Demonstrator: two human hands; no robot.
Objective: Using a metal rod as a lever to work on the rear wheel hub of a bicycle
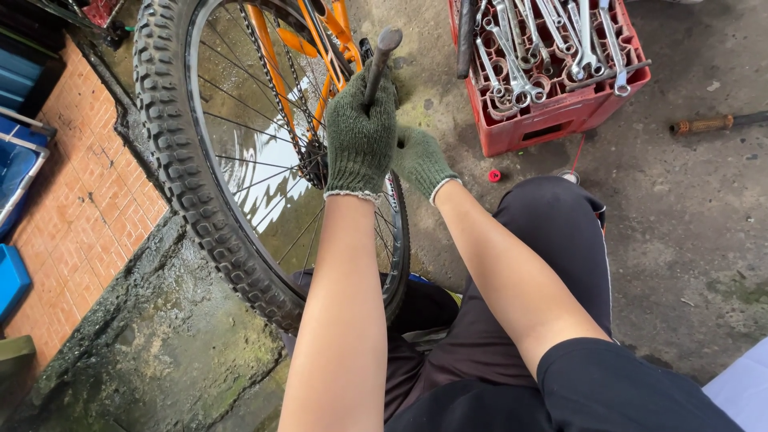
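Observation:
A bicycle wheel with a knobby black tyre and thin spokes stands upright in an orange frame. My left hand, in a green knit glove, is closed around a dark metal bar that sticks up above the fist near the wheel's hub. Just right of it, my right hand, also gloved in green, reaches in behind the tyre. What it touches there is hidden by my left hand and the wheel.
A red plastic crate full of several spanners sits at upper right. A wooden-handled tool lies on the concrete at far right, with a small red cap near the crate. Brick paving and blue bins are at left.

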